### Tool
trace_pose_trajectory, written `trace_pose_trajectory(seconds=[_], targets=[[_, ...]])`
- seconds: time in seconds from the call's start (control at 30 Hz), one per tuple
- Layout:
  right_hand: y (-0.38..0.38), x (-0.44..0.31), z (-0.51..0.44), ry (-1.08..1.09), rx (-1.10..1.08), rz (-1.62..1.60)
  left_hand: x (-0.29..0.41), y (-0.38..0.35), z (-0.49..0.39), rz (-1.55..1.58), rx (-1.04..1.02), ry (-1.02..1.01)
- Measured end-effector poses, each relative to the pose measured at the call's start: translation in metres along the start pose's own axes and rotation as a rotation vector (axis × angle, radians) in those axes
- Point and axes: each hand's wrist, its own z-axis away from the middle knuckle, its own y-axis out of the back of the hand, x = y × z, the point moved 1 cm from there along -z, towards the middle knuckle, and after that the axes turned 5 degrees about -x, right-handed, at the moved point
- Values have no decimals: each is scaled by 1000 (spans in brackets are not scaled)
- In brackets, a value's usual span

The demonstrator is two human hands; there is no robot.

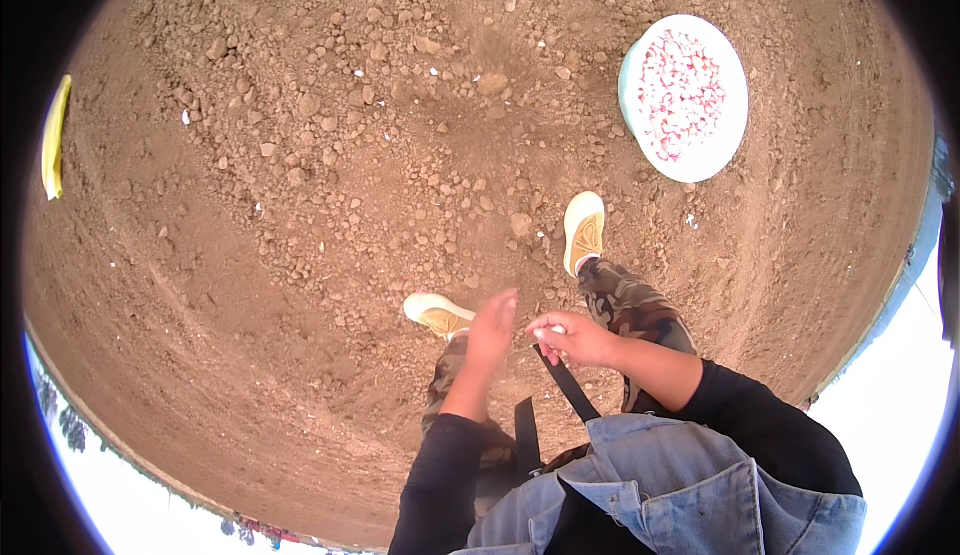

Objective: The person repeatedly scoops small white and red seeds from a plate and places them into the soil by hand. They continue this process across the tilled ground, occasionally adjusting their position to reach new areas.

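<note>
My right hand [574, 339] is bent in front of my body, its thumb and fingers closed on a small white piece [559, 329], too small to name surely. Just left of it is my left hand [493, 327], blurred and raised with its back towards me; a small gap separates the two. No object shows in the left hand, but its palm side is hidden. A pale round basin [631, 108] stands on the soil beyond my right foot. It holds many pink-and-white pieces that look like garlic cloves [681, 93].
Dry brown soil [337, 202] with clods and scattered white bits spreads around me. My tan shoes [585, 234] are planted apart on it. Two black straps [568, 384] hang from my waist area below the hands. A yellow object [55, 138], perhaps a folded bag, lies far left.
</note>
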Motion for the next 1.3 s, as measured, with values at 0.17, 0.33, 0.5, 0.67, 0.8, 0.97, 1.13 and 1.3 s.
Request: trace_pose_trajectory(seconds=[0.17,0.33,0.5,0.67,0.8,0.97,1.13,1.3], targets=[[-16,-27,50,168,-87,-105,103,-18,93,980,86,400],[-44,-119,73,560,-22,-176,200,16,95,1250,139,60],[-71,-204,37,817,362,240,234,69,28,1400,315,-167],[-95,-280,21,764,514,495,266,133,-19,1691,205,-154],[-121,-344,-9,904,535,365,288,200,-37,1806,143,-187],[-124,-381,-55,941,337,-464,285,249,-70,1833,121,-181],[-83,-409,-84,871,-12,-647,272,267,-117,1900,129,-149],[-16,-423,-126,653,-197,-532,247,281,-185,1977,-123,-288]])
